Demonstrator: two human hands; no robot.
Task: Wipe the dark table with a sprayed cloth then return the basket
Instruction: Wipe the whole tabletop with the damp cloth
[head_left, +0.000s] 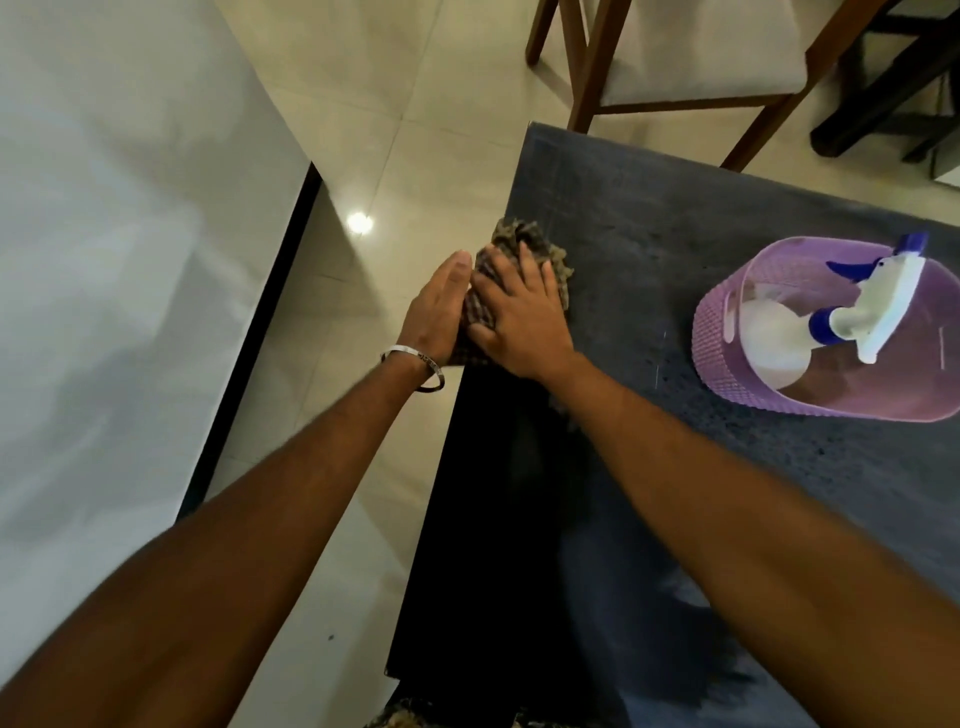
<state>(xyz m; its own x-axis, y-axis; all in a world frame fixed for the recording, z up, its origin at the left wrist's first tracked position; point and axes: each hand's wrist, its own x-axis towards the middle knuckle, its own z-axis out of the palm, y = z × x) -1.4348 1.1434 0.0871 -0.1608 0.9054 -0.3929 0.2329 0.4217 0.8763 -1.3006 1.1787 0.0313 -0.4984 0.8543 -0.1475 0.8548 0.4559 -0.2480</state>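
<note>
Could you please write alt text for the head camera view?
Both hands press a checked cloth at the dark table's left edge, the right hand flat on top, the left hand alongside. A purple basket holding a spray bottle sits to the right.

The desk (675, 218) top looks dark, matt and faintly speckled; the cloth (519, 244) is coarse, nubbly fabric; the basket (722, 332) is lilac perforated plastic holding a smooth plastic spray bottle (779, 338); glossy floor tiles (395, 130); wooden chair (592, 78) frame; shiny metal bangle (410, 353)
</note>
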